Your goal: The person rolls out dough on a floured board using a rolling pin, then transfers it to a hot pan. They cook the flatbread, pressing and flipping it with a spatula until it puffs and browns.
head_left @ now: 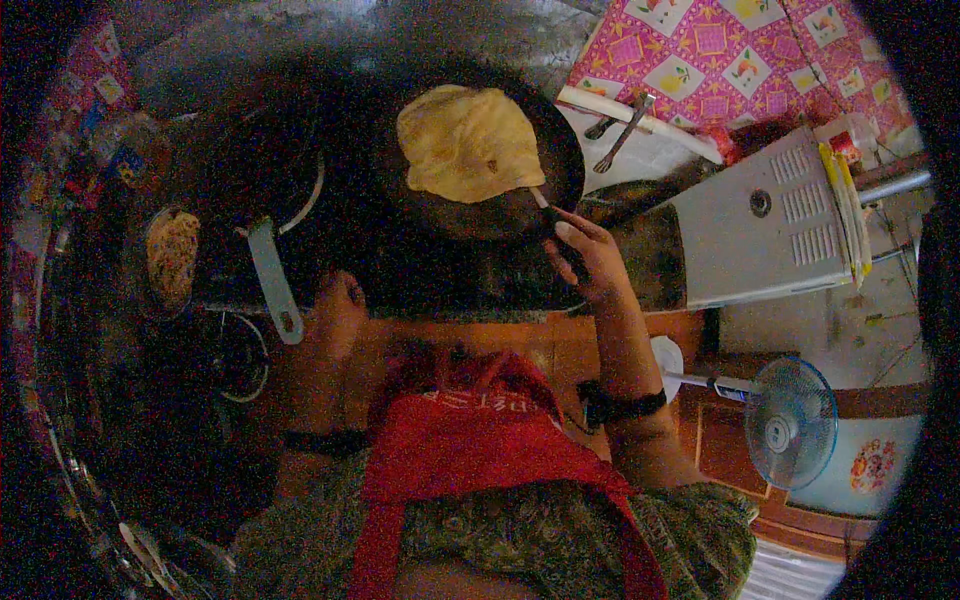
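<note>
My right hand (592, 251) grips the dark handle of a turner (539, 196) with a light metal shank. Its blade is hidden beneath a round, yellowish flatbread (469, 142), which has a small brown spot near its lower edge. The flatbread lies over a wide dark pan (566, 154); whether it touches the pan or is partly lifted I cannot tell. Lower and to the left, my left hand (341, 300) is bent near the counter's front edge, dim and blurred. Whether it holds anything is not visible. Close beside it is a grey handle (274, 281) with a hole in its end.
A dish of brown food (172, 251) stands far left. Tongs (624, 135) lie behind the pan's right side, near a pink patterned covering (697, 52). A vented metal panel (765, 217) rises at right. A fan (787, 424) stands lower right. The left side is very dark.
</note>
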`<state>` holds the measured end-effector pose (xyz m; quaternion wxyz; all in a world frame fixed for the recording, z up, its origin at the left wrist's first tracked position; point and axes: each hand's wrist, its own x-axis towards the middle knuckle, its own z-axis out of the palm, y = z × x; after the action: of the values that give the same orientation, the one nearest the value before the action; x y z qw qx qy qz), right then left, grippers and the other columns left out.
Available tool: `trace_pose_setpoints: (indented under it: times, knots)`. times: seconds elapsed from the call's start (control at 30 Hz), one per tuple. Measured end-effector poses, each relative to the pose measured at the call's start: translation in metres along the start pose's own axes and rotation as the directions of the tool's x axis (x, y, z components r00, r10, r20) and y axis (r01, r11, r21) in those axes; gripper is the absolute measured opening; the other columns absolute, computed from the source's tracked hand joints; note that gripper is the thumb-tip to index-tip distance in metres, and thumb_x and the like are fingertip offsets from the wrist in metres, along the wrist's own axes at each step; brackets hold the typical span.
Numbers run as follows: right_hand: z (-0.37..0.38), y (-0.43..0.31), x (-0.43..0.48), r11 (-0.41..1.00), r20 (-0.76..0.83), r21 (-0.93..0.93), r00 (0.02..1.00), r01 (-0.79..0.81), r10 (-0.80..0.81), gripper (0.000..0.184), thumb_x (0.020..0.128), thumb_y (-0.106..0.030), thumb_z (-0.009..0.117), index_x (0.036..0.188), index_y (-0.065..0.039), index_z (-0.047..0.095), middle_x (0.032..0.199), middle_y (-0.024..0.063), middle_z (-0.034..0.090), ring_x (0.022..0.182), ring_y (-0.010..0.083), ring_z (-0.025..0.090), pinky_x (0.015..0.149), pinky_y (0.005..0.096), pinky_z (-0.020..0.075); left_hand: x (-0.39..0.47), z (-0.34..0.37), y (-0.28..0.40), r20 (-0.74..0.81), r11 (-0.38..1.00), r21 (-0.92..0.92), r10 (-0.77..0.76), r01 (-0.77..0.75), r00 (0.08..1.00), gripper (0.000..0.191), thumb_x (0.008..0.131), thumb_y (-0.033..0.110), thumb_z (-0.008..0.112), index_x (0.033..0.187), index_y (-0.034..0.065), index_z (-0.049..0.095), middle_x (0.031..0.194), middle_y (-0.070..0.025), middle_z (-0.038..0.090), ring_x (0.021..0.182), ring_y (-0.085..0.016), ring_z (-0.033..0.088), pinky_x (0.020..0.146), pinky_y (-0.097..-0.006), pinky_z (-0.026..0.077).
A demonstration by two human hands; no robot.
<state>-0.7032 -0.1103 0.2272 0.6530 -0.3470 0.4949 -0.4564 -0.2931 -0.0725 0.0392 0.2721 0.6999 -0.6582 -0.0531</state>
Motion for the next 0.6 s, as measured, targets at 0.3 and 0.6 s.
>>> trace_pose_setpoints:
  times: [0.3,0.6]
  knots:
    - [-0.003,-0.030,-0.033,0.777,-0.197,-0.567,0.870,0.274,-0.451,0.048,0.096,-0.006,0.069,0.143,-0.003,0.060,0.092,0.0031,0.072,0.065,0.0071,0.061,0.052,0.0235,0.0477,0.009,0.002,-0.007,-0.010,1.000,-0.028,-0.013,0.013,1.000,0.011,0.089,0.009,0.069,0.098,0.0046,0.064,0.096,-0.0163,0.067,0.079,-0.036,0.067,0.069,-0.0460,0.055]
    - [0.010,0.018,-0.018,0.168,0.091,-0.962,0.832,0.216,-0.548,0.059,0.090,-0.005,0.072,0.146,-0.014,0.057,0.109,0.0228,0.070,0.095,0.0428,0.068,0.084,0.0464,0.0554,0.005,-0.007,0.005,0.089,0.994,-0.035,-0.102,0.106,0.991,0.012,0.089,0.009,0.070,0.099,0.0055,0.063,0.093,-0.0161,0.065,0.078,-0.036,0.068,0.071,-0.0467,0.057]
